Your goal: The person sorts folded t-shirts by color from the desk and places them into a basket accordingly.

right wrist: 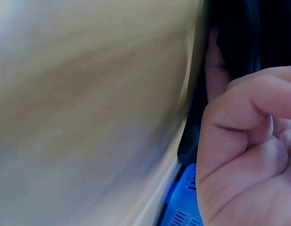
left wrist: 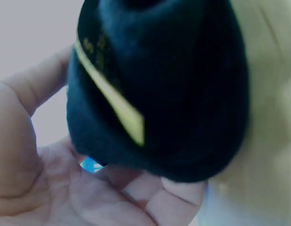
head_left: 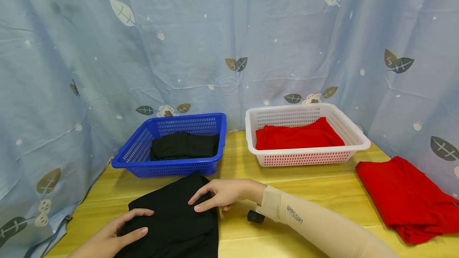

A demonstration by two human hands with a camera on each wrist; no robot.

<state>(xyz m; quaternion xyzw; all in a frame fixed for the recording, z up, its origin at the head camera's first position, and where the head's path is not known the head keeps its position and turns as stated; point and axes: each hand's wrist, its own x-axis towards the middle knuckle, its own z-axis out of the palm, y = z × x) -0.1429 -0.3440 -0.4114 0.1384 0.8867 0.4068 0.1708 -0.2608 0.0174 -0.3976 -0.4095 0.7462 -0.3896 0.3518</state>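
A folded black garment (head_left: 175, 214) lies on the table in front of the blue basket. My left hand (head_left: 116, 232) rests on its left side, thumb and index finger spread apart on the cloth. Close up in the left wrist view, a thick rounded fold of the black garment (left wrist: 173, 94) partly covers those fingers. My right hand (head_left: 226, 194) touches the upper right part of the garment with thumb and index finger extended. In the right wrist view, some fingers of the right hand (right wrist: 248, 141) bend inward, while one reaches along the dark cloth.
Behind the garment stands a blue basket (head_left: 168, 167) holding black cloth (head_left: 184, 145). A white basket (head_left: 305, 152) with red cloth (head_left: 297, 136) is to its right. Another red garment (head_left: 408, 202) lies at the right. A small black device (head_left: 255, 217) hangs below my right wrist.
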